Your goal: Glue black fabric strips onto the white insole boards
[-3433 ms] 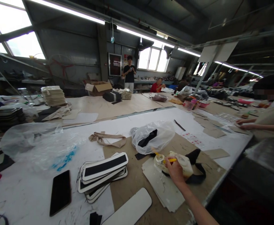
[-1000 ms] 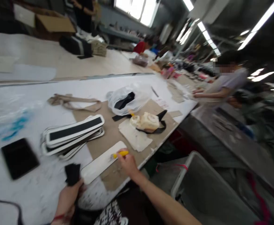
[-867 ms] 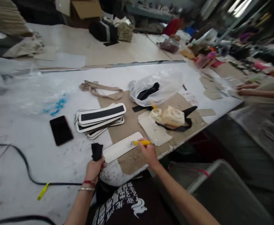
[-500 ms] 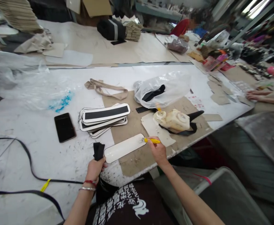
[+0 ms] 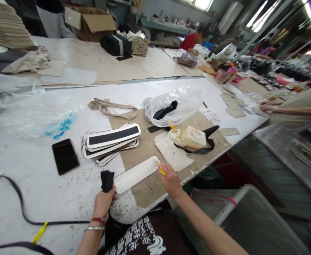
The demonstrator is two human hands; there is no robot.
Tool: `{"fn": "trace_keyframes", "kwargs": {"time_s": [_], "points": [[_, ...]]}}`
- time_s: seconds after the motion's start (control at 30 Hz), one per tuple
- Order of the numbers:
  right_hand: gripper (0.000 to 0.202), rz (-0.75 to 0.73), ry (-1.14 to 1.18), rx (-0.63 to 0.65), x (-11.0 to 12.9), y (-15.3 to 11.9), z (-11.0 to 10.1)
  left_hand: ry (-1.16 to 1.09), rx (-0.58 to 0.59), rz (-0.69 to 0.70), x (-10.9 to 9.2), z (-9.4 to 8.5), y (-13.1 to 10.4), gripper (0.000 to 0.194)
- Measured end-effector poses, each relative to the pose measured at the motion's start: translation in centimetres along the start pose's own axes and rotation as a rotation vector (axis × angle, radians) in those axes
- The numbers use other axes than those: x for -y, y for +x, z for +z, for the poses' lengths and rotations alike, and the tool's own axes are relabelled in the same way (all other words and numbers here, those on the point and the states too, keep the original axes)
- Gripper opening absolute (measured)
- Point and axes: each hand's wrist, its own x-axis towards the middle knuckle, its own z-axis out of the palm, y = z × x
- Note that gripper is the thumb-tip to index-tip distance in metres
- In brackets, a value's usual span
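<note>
The white bench (image 5: 73, 198) carries a brown sheet (image 5: 146, 194) that reaches its near edge. Close to that edge, partly on the sheet, lies a long white panel (image 5: 135, 175). The left hand (image 5: 103, 203) bends at the panel's left end; whether it grips the panel or the adjoining black strips (image 5: 107, 180), I cannot tell. The right hand (image 5: 170, 180) clasps a yellow-handled tool (image 5: 161, 170), tip at the panel's right end.
</note>
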Motion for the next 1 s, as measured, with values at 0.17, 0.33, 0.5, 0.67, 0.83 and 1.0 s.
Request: {"fn": "trace_keyframes", "kwargs": {"time_s": [0.17,0.33,0.5,0.67,0.83,1.0], "points": [[0.020,-0.064,0.055,-0.006,1.3,-0.3,0.2,-0.027,0.007,0.006,-0.3,0.0,-0.2,0.037],[0.022,-0.085,-0.041,-0.002,1.2,-0.4,0.4,-0.057,0.016,0.015,-0.1,0.1,0.0,0.035],[0.022,-0.043,0.158,0.067,5.6,-2.0,2.8,-0.035,-0.003,0.019,0.1,0.2,0.0,0.031],[0.017,0.160,0.526,0.111,9.9,-1.9,3.2,-0.058,0.041,0.032,-0.3,-0.1,-0.1,0.030],[0.020,0.338,0.570,0.056,8.6,0.3,0.4,-0.027,0.007,0.118,-0.9,-1.5,-0.2,0.030],[0.025,0.309,0.512,0.139,7.4,2.8,-1.4,-0.116,0.051,0.207,-2.3,-2.9,-2.8,0.031]]}}
